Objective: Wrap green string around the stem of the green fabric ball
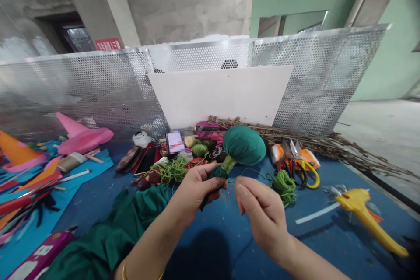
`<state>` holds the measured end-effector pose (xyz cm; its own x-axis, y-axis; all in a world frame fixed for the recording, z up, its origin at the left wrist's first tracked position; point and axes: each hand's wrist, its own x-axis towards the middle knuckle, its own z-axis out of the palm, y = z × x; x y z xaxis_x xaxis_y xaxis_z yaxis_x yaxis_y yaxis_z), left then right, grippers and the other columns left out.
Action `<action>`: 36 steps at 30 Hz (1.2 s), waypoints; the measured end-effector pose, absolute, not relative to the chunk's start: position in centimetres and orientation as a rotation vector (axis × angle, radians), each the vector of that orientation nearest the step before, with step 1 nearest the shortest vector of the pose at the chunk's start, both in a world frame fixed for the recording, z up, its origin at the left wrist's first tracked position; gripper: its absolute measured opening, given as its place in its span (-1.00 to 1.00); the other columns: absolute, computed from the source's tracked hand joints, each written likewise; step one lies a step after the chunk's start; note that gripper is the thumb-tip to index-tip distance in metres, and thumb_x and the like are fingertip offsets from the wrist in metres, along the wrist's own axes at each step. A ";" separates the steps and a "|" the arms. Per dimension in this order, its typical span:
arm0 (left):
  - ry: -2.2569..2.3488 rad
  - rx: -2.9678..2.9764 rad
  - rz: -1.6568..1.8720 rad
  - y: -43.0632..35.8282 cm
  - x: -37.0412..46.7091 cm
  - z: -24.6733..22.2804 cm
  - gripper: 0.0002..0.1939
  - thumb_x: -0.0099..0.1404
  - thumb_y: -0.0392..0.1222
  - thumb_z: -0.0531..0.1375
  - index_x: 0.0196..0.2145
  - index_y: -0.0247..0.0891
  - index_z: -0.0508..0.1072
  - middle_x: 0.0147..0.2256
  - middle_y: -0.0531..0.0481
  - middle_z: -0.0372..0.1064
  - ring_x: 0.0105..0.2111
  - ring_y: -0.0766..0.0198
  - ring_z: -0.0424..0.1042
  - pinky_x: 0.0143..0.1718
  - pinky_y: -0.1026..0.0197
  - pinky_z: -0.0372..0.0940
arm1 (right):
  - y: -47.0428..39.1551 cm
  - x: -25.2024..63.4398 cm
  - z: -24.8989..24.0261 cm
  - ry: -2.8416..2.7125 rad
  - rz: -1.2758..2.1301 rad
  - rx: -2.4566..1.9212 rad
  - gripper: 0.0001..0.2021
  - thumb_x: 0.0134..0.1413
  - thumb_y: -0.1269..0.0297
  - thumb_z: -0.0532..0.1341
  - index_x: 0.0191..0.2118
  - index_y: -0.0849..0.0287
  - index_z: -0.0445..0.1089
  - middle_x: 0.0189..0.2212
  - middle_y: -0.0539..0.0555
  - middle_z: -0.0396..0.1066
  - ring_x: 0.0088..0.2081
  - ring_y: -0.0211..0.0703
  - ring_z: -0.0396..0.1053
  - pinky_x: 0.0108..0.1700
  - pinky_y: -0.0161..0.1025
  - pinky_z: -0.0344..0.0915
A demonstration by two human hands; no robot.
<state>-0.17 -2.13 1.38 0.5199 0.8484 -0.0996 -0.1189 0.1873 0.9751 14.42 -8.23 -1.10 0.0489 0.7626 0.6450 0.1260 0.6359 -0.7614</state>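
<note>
1. Fabric puff, dark green and rounded as if stuffed, is held above the counter, its neck bound with light green yarn.
2. The left hand grasps the gathered cloth below that binding, thumb on top, probably to steady the neck while leaving the wrapped part exposed.
3. The right hand is clenched just beside it, thumb against forefinger; a thin strand shows between the hands, so its grip seems to pinch yarn, presumably for tension.
4. A loose yarn skein lies to the right, likely so that strands pull off freely.
5. Beyond it, black-handled scissors and yellow-handled scissors point their blades away, handles nearer the person, which suits a quick reach.
6. Farther right lies a yellow hot glue gun, a white glue stick jutting from it.
7. Green cloth is heaped beside the left forearm, leaving the middle free for handwork.
</note>
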 end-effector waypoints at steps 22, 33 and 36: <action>0.772 1.328 0.773 -1.5 -0.6 1.3 -0.73 0.18 -0.02 0.27 -0.36 -0.32 0.46 -0.52 0.07 0.32 -0.63 0.48 0.13 -0.61 0.38 -0.03 | -7.6 14.0 -1.4 -1.695 0.396 -0.722 -0.72 0.27 0.48 -0.01 -0.50 0.14 0.13 -0.58 -0.05 0.16 -0.50 -0.27 0.16 -0.42 -0.28 0.07; 1.028 1.664 0.768 -1.5 -1.0 1.5 -0.73 0.24 -0.12 0.17 -0.15 -0.33 0.39 -0.52 0.13 0.25 -0.56 0.38 0.22 -0.49 0.31 0.14 | -7.8 15.6 -0.3 -1.868 0.095 -0.856 -0.84 0.24 0.51 0.07 -0.31 0.15 0.30 -0.21 0.13 0.36 -0.23 -0.21 0.36 -0.22 -0.32 0.31; 1.098 1.815 0.686 -2.0 -0.7 1.7 -0.82 0.24 -0.17 0.14 -0.22 -0.28 0.41 -0.51 0.11 0.32 -0.57 0.35 0.28 -0.48 0.29 0.18 | -7.9 16.8 0.5 -1.807 0.111 -1.002 -0.82 0.29 0.45 0.05 -0.34 0.15 0.31 -0.42 0.03 0.28 -0.46 -0.31 0.25 -0.43 -0.39 0.21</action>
<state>-0.69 -1.95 1.71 0.4567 0.8895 0.0145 0.4030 -0.2214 0.8880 16.82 -7.94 0.53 -0.1314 0.6722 0.7286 0.5777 0.6492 -0.4948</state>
